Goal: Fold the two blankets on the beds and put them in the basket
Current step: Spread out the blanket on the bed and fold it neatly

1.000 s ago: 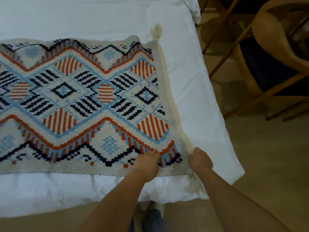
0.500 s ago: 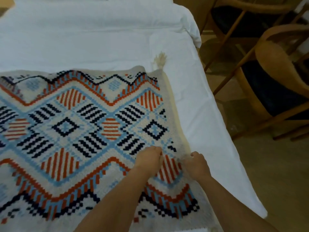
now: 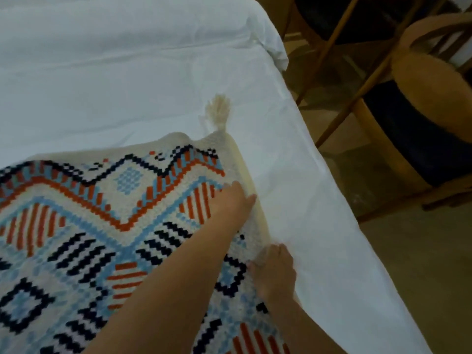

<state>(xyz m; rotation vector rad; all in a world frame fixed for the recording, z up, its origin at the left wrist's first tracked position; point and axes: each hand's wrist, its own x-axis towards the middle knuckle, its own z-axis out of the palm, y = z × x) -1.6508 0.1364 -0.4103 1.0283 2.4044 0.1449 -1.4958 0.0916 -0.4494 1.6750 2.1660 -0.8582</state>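
A woven blanket [image 3: 102, 226] with orange, light-blue and navy diamonds lies flat on the white bed [image 3: 127, 72], and a cream tassel [image 3: 219, 111] sticks out from its far right corner. My left hand [image 3: 235, 203] lies on the blanket with straight fingers, pressing close to its right edge near that corner. My right hand [image 3: 274, 272] is nearer to me at the same edge, its fingers curled onto the cream border. The blanket's near and left parts run out of view. No basket or second blanket is in view.
The bed's right edge runs diagonally from top centre to bottom right. Beyond it stand wooden chairs [image 3: 421, 98] with dark seat cushions on a tan floor [image 3: 408, 277]. White sheet lies beyond the blanket's far edge.
Both hands have slid along the blanket's right edge from the near corner toward the far corner, the left hand ahead. The view has moved forward over the bed.
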